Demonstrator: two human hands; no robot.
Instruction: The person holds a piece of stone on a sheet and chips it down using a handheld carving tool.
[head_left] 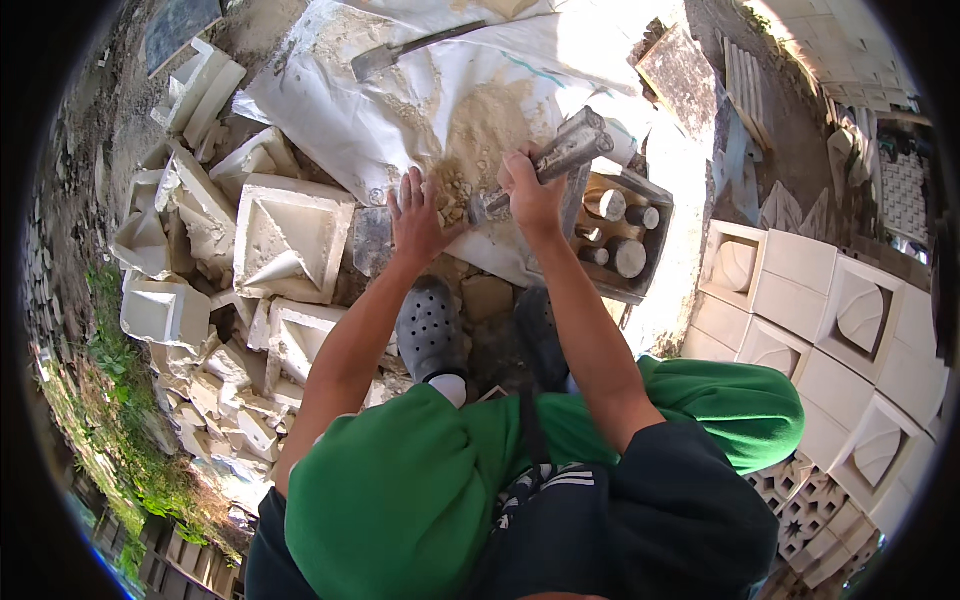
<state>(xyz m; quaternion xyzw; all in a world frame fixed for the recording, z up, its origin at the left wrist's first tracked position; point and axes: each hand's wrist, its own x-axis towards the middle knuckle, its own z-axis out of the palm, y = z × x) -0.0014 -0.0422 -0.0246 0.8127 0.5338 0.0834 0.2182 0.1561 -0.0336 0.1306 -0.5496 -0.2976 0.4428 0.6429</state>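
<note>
My left hand (420,222) is held palm down with its fingers spread, at the near edge of a heap of pale crumbs and powder (490,125) on a white sheet (370,130). Nothing is in it. My right hand (533,195) is closed around a grey, dust-caked hand tool (575,150) with thick cylindrical parts above the fist. Its lower end points down at the crumbs, to the right of my left hand. The tool's exact kind cannot be made out. Beside my left wrist lies a flat grey slab (373,240).
Broken white square cast blocks (293,238) pile up on the left. A wooden crate (648,185) with several round-ended cylinders stands right of my right hand. A flat-bladed scraper (376,63) lies farther up the sheet. Patterned blocks (800,285) are stacked at right.
</note>
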